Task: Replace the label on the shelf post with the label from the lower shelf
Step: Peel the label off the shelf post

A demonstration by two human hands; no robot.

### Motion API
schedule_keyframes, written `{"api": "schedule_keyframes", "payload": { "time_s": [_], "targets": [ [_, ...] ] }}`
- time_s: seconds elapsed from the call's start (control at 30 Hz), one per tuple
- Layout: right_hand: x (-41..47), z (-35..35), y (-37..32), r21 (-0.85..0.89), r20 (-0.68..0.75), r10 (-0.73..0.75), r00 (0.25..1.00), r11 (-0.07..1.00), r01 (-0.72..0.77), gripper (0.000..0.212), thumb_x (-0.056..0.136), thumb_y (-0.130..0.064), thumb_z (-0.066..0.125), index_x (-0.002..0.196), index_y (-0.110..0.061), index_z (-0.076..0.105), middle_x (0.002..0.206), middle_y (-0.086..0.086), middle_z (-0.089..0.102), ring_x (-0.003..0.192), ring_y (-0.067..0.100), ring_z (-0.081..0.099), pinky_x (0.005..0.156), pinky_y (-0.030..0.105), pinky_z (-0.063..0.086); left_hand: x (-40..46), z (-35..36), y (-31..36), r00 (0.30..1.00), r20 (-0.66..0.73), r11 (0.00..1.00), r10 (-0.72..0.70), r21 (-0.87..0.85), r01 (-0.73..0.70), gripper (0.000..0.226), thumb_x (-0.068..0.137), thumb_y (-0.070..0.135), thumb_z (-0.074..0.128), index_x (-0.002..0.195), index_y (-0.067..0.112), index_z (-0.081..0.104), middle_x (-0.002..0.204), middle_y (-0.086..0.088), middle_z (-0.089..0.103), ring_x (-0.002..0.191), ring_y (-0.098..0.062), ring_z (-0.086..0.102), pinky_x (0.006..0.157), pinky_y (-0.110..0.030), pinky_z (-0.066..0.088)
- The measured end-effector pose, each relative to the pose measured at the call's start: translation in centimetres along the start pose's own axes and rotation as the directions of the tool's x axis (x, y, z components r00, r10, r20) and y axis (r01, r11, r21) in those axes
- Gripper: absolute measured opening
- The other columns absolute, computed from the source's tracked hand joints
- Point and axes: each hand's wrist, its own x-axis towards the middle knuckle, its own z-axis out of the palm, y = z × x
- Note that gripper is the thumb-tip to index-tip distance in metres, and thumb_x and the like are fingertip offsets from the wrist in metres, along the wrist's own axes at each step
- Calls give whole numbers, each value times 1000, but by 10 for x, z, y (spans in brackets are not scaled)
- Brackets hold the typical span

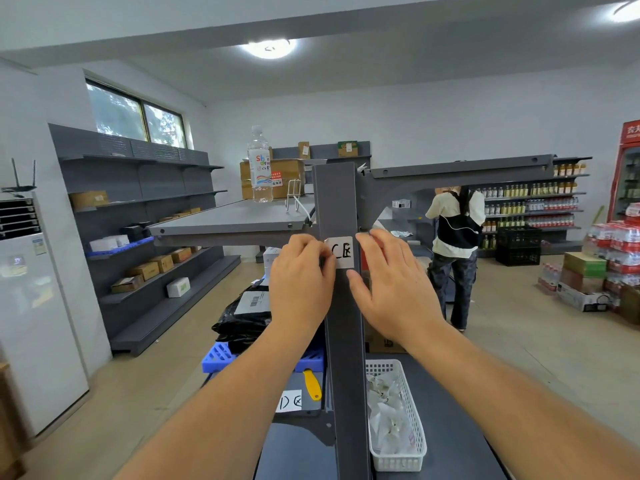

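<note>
A white label with black marker letters (pixel 343 251) is stuck on the dark grey shelf post (pixel 341 199) just below the upper shelf. My left hand (pixel 299 282) has its curled fingertips on the label's left edge. My right hand (pixel 391 282) lies with spread fingers against the post's right side, its fingertips at the label's upper right corner and the thumb just below the label. A second white label with black letters (pixel 290 400) lies flat on the lower shelf (pixel 298 441), left of the post, next to a yellow-handled tool (pixel 312 385).
A white mesh basket (pixel 412 420) of crumpled paper sits right of the post. A blue crate (pixel 221 356) with black bags lies behind the lower label. A water bottle (pixel 259 166) stands on the upper shelf. A person (pixel 455 251) stands at the right behind.
</note>
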Motion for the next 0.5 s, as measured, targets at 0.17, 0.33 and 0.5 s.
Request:
{"api": "schedule_keyframes", "payload": {
  "time_s": [0.17,0.33,0.5],
  "targets": [
    [-2,-3,6,-18,-7,2,1000,1000,-2,59,99,-45,49,148,-13,49,149,10,52,134,30,51,105,45,49,-3,-1,-4,999,-17,997,-40,-69,39,19,96,27,66,113,21,63,105,4,67,87,-13,62,70,-26,51],
    [-5,-1,11,-31,10,17,1000,999,-17,59,99,-45,49,147,-13,50,149,10,52,135,30,51,106,45,48,5,-4,2,997,-45,996,-60,-62,57,18,99,32,64,114,23,67,110,5,67,85,-13,65,66,-29,57],
    [-6,-2,16,-43,24,20,1000,999,-19,58,100,-45,49,149,-14,48,149,8,51,136,28,49,106,43,47,11,-6,7,996,-2,995,-93,-44,93,12,98,30,64,103,21,70,103,4,67,89,-14,65,77,-34,57]
  ]
}}
